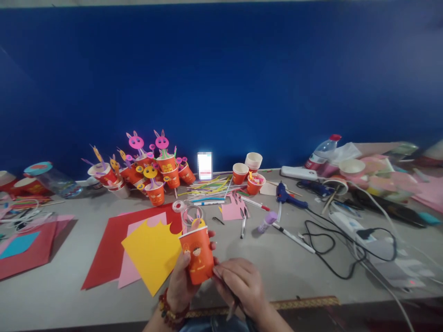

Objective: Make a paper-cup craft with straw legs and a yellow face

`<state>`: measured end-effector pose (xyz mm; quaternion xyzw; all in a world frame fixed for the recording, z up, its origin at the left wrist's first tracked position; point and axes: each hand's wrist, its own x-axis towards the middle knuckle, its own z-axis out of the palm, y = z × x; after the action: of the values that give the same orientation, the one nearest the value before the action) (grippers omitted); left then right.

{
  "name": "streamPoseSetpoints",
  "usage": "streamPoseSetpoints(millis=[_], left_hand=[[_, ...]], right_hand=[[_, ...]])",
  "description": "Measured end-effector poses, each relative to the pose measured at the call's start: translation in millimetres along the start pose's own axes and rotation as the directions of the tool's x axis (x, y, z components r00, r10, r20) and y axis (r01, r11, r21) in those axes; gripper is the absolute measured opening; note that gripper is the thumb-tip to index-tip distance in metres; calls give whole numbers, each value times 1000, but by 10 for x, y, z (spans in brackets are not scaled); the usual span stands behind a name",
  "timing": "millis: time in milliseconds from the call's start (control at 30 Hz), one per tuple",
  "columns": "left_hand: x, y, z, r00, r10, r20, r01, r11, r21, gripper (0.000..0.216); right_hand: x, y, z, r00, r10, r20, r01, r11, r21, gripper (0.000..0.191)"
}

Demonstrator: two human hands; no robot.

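My left hand (182, 283), with a beaded bracelet on its wrist, is wrapped round an orange-red paper cup (200, 260) printed with a cartoon figure. The cup tilts slightly, and a yellow paper piece with pink ear shapes (197, 224) shows at its rim. Close against the cup's lower right side, my right hand (244, 279) is closed, its fingertips at the cup wall. A dark, narrow object (234, 306) shows below the right fingers, too blurred to name. Left of the cup lie yellow paper (154, 251), pink paper (129, 272) and red paper (104, 256).
Cups with bunny-faced paper figures (155, 193) crowd the back left. Straws (207, 186), plain cups (240, 174) and a lit screen (205, 166) stand behind. A glue stick (267, 222), marker (294, 237), blue glue gun (290, 197), cables and a power strip (349, 226) spread rightward.
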<state>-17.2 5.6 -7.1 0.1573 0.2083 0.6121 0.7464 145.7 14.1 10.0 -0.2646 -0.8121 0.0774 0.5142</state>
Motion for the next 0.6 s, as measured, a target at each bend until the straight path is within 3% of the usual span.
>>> streamPoseSetpoints(millis=[67, 133, 233, 300, 433, 600], left_hand=[[34, 19, 38, 997, 30, -67, -31, 999, -26, 63], [92, 57, 109, 980, 63, -189, -77, 995, -63, 51], [199, 121, 224, 945, -37, -326, -40, 973, -225, 30], [255, 144, 281, 931, -82, -355, -31, 954, -300, 30], [297, 132, 353, 923, -105, -369, -42, 929, -369, 35], [281, 114, 428, 916, -118, -383, -27, 935, -354, 36]], right_hand=[[-51, 0, 14, 995, 93, 30, -96, 991, 94, 3], [-118, -10, 33, 967, 246, 74, -255, 948, 191, 10], [-194, -50, 75, 883, 446, 143, -469, 841, 270, 31], [-203, -82, 108, 840, 501, 208, -541, 799, 261, 41], [-142, -113, 167, 813, 499, 300, -565, 801, 200, 40], [-87, -89, 225, 827, 488, 280, -546, 817, 187, 37]])
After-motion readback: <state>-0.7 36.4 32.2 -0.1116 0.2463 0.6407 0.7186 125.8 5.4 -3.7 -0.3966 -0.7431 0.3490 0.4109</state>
